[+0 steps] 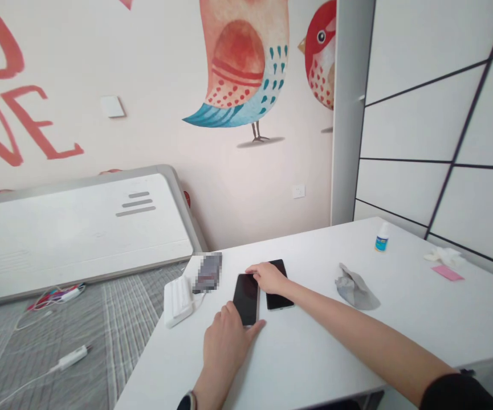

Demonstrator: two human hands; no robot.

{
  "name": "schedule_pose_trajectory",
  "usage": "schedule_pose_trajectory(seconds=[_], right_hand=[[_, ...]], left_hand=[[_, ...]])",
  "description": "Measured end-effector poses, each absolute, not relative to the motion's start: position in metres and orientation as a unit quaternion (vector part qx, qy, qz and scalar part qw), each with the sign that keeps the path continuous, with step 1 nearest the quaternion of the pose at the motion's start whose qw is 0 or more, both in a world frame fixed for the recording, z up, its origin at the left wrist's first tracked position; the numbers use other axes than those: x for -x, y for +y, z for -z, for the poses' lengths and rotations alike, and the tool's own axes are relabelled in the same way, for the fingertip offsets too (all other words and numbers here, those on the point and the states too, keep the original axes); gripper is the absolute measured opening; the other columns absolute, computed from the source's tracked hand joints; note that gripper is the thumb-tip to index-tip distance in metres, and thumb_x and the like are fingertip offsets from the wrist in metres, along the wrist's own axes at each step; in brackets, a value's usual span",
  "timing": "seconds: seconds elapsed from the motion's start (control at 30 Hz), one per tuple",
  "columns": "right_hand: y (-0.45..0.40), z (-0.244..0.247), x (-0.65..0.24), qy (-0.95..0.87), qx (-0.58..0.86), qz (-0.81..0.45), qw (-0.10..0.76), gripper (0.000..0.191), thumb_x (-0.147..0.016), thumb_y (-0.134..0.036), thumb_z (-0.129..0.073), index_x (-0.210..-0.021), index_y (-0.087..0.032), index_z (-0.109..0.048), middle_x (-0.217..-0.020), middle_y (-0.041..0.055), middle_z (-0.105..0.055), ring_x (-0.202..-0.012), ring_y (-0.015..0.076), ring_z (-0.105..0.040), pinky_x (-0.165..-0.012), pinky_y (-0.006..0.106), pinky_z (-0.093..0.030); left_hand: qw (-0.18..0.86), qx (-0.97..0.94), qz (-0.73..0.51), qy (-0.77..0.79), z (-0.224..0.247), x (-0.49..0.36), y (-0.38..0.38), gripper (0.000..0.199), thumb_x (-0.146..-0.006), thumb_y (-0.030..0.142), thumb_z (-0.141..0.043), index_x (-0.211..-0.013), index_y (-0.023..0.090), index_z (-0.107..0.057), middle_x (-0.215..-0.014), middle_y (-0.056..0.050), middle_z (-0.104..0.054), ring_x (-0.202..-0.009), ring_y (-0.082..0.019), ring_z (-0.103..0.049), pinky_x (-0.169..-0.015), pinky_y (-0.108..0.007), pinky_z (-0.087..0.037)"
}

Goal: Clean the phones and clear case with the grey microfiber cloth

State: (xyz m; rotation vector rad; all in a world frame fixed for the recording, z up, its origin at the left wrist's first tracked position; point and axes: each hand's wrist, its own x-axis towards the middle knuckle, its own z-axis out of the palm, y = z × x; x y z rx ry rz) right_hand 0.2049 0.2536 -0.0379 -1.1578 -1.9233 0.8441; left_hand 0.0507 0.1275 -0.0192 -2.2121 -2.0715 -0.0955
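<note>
Two dark phones lie on the white table. My left hand grips the lower end of the left phone, its fingers at the left edge and its thumb stretched past the bottom right corner. My right hand reaches in from the right, with its closed fingertips on the top edge of that same phone. Beneath and beside this hand lies the right phone, partly covered by the hand and wrist. The two phones are side by side with a narrow gap between them.
A white power strip and a blurred-out dark object sit at the table's left edge. To the right are a crumpled grey cloth, a small white bottle, a pink slip and white tissue.
</note>
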Motion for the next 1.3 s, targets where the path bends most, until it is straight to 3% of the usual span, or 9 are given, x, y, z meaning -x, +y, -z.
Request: schedule_pose_trajectory(seconds=[0.13, 0.33, 0.4, 0.5, 0.73, 0.87, 0.97, 1.13, 1.3], right_hand=[[0.270, 0.026, -0.239, -0.754, 0.450, -0.300, 0.373, 0.019, -0.102, -0.026, -0.061, -0.116, -0.019, -0.071, -0.123, 0.0086, -0.073, -0.112, 0.0214, -0.069, -0.102, 0.042, -0.054], [0.246, 0.008, -0.349, -0.746, 0.515, -0.217, 0.363, 0.028, -0.094, -0.015, -0.055, -0.113, -0.019, -0.075, -0.113, 0.0081, -0.078, -0.099, 0.0208, -0.074, -0.097, 0.037, -0.055], [0.216, 0.010, -0.382, -0.742, 0.543, -0.172, 0.354, 0.027, -0.095, -0.022, -0.056, -0.113, -0.021, -0.076, -0.116, 0.0088, -0.076, -0.103, 0.0236, -0.072, -0.101, 0.041, -0.053], [0.166, 0.024, -0.415, -0.738, 0.574, -0.123, 0.334, 0.028, -0.094, -0.031, -0.060, -0.115, -0.025, -0.077, -0.123, 0.0095, -0.070, -0.112, 0.0273, -0.067, -0.105, 0.046, -0.049], [0.102, 0.046, -0.434, -0.735, 0.584, -0.106, 0.327, 0.031, -0.100, -0.042, -0.054, -0.108, -0.026, -0.080, -0.116, 0.0094, -0.073, -0.111, 0.0291, -0.068, -0.101, 0.046, -0.052], [0.085, 0.030, -0.395, -0.724, 0.548, -0.077, 0.412, 0.029, -0.103, -0.041, -0.054, -0.115, -0.028, -0.078, -0.120, 0.0075, -0.073, -0.114, 0.0272, -0.067, -0.104, 0.045, -0.051], [0.077, 0.026, -0.348, -0.769, 0.482, -0.041, 0.418, 0.027, -0.104, -0.039, -0.055, -0.115, -0.032, -0.078, -0.128, 0.0077, -0.070, -0.124, 0.0283, -0.061, -0.111, 0.048, -0.047], [0.065, 0.047, -0.293, -0.784, 0.534, -0.092, 0.302, 0.040, -0.107, -0.033, -0.045, -0.140, -0.025, -0.066, -0.128, 0.0133, -0.071, -0.117, 0.0298, -0.066, -0.104, 0.049, -0.054], [0.037, 0.059, -0.284, -0.843, 0.444, -0.169, 0.251, 0.051, -0.107, -0.039, -0.047, -0.157, -0.030, -0.045, -0.161, 0.0048, -0.047, -0.150, 0.0273, -0.043, -0.126, 0.053, -0.030]], left_hand=[[0.106, 0.731, 0.016, -0.674, 0.021, -0.059, 0.146, 0.066, -0.094, 0.071, -0.052, -0.105, 0.007, -0.063, -0.093, -0.016, -0.069, -0.097, -0.035, -0.071, -0.075, -0.042, -0.059], [0.131, 0.767, 0.057, -0.626, 0.027, -0.061, 0.161, 0.082, -0.086, 0.075, -0.060, -0.122, 0.001, -0.066, -0.119, -0.027, -0.066, -0.108, -0.040, -0.066, -0.078, -0.047, -0.061], [0.121, 0.812, 0.122, -0.558, 0.032, -0.061, 0.159, 0.079, -0.091, 0.067, -0.060, -0.144, 0.009, -0.057, -0.147, -0.028, -0.054, -0.126, -0.043, -0.059, -0.097, -0.056, -0.056], [0.030, 0.891, 0.157, -0.424, 0.037, -0.066, 0.149, 0.062, -0.099, 0.057, -0.055, -0.154, 0.031, -0.047, -0.165, -0.014, -0.039, -0.150, -0.041, -0.040, -0.117, -0.068, -0.036], [-0.108, 0.930, 0.086, -0.340, 0.022, -0.061, 0.103, 0.051, -0.100, 0.048, -0.058, -0.150, 0.036, -0.052, -0.165, -0.006, -0.042, -0.157, -0.034, -0.030, -0.124, -0.066, -0.025], [-0.124, 0.893, 0.167, -0.399, 0.031, -0.062, 0.063, 0.034, -0.091, 0.044, -0.072, -0.120, 0.028, -0.066, -0.166, -0.010, -0.039, -0.147, -0.034, -0.047, -0.121, -0.059, -0.039], [-0.111, 0.850, 0.239, -0.456, 0.045, -0.071, 0.043, 0.043, -0.081, 0.046, -0.082, -0.111, 0.023, -0.062, -0.148, -0.015, -0.056, -0.134, -0.038, -0.056, -0.109, -0.058, -0.050], [-0.122, 0.799, 0.309, -0.501, 0.059, -0.078, 0.031, 0.057, -0.085, 0.033, -0.077, -0.133, 0.023, -0.049, -0.127, -0.010, -0.065, -0.119, -0.031, -0.062, -0.102, -0.049, -0.054], [-0.126, 0.789, 0.337, -0.497, 0.065, -0.077, 0.021, 0.077, -0.085, 0.027, -0.076, -0.149, 0.022, -0.033, -0.141, -0.013, -0.058, -0.128, -0.030, -0.058, -0.108, -0.047, -0.051]])
